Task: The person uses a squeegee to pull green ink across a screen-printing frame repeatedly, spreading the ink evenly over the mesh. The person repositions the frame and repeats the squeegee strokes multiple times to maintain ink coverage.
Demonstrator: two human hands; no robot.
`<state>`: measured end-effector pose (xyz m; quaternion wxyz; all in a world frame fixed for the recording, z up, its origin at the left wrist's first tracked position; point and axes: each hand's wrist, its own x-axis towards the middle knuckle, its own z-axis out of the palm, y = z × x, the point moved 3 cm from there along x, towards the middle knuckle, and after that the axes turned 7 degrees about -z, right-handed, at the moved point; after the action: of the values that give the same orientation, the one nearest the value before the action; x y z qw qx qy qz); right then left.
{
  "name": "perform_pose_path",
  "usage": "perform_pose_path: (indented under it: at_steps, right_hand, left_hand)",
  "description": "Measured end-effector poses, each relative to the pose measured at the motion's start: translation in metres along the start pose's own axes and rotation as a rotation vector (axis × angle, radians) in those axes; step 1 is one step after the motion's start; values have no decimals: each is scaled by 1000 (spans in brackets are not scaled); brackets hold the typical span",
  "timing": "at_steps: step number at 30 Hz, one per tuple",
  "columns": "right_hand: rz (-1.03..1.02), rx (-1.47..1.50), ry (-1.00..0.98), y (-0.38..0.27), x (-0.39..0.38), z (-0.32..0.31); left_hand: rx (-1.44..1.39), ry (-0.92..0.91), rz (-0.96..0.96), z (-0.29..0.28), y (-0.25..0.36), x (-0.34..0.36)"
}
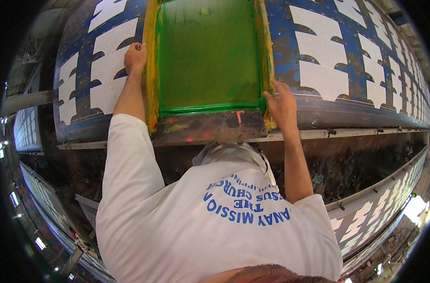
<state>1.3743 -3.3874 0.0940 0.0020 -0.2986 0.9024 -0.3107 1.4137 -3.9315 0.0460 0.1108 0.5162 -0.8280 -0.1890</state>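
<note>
A screen-printing frame (151, 70) with yellow- and green-stained sides lies in front of me on a long table. Green ink coats its mesh (210, 56), with a thicker green band along the near end. My left hand (135, 59) is closed, its fingers curled, beside the frame's left side and over white cut pieces (113, 68). Whatever it may hold is hidden. On the other side, my right hand (283, 106) grips the frame's right edge, thumb toward the mesh. A dark, paint-spotted board (210, 127) forms the near end of the frame.
More white cut pieces (323, 78) lie in rows on the blue-stained table (281, 56) to the right. A metal rail (314, 135) with small knobs runs along the near edge. Another table with pale pieces (380, 203) stands at the lower right.
</note>
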Motion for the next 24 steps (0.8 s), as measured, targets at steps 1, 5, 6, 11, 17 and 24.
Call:
perform_pose_path:
  at_steps: [1,5,6,11,17,24]
  right_hand:
    - [59,-20,41,16,3,0]
    - [272,140,-65,52,8,21]
    - [222,55,-33,51,8,26]
    - [197,56,8,53,12,33]
    - [124,-19,-18,52,23,26]
    - [9,35,60,30,28,-12]
  left_hand:
    - [5,2,0,0,1,0]
    - [-25,10,46,-2,0,-2]
    - [-22,6,56,-2,0,-2]
    - [-31,4,99,1,-3,1]
    - [-32,20,102,7,-14,7]
    - [-121,36,159,13,-24,24]
